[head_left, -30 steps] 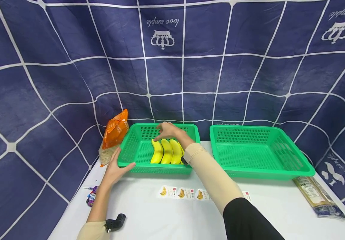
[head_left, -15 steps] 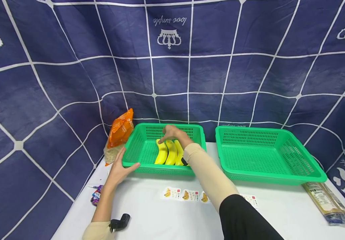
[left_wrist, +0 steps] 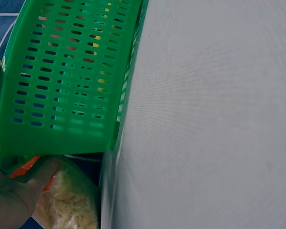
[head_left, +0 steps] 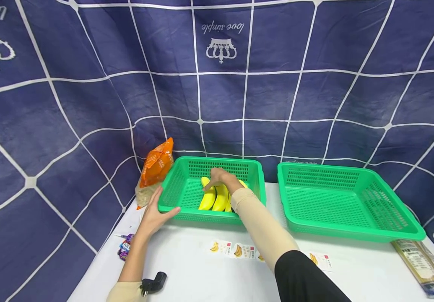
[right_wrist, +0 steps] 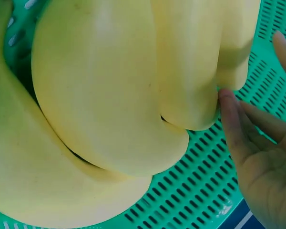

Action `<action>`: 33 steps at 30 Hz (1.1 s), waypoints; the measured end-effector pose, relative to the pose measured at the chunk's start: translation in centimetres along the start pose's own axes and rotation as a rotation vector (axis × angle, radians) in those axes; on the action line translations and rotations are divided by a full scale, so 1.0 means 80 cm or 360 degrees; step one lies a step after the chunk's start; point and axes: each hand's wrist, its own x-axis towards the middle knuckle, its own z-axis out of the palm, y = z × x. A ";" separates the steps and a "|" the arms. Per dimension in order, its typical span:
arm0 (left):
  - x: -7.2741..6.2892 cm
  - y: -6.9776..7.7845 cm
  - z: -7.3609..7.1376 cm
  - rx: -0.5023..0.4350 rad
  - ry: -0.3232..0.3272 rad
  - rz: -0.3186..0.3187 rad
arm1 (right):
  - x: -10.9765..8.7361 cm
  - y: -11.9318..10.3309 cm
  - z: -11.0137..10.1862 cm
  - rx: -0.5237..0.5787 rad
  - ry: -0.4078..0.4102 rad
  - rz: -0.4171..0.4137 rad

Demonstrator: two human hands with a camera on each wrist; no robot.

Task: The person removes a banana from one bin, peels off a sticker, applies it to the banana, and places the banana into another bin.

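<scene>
Four bananas (right_wrist: 100, 95), two green baskets (head_left: 201, 215)

A few chunky yellow bananas (head_left: 221, 199) are lying side by side, curved and pretty much running front to back, around the middle and right of the left-hand green basket (head_left: 198, 215), which is sitting flat on the white desk (head_left: 186, 264).

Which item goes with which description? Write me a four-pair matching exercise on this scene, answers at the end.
1. Bananas
2. Printed labels
3. Left hand
4. Right hand

A. At the near left corner of the left basket
B. Fingertip touching a banana
C. Yellow and curved
D. Lying on the white table

Pairs: 1-C, 2-D, 3-A, 4-B
</scene>
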 end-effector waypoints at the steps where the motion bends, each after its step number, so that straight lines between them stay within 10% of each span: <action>1: 0.000 0.000 0.001 0.0000 -0.0001 -0.0002 | -0.001 0.000 0.001 -0.0002 0.0010 0.0005; 33: 0.002 0.000 0.002 0.0014 -0.0023 -0.0036 | 0.012 -0.022 0.016 0.0032 -0.0156 0.0135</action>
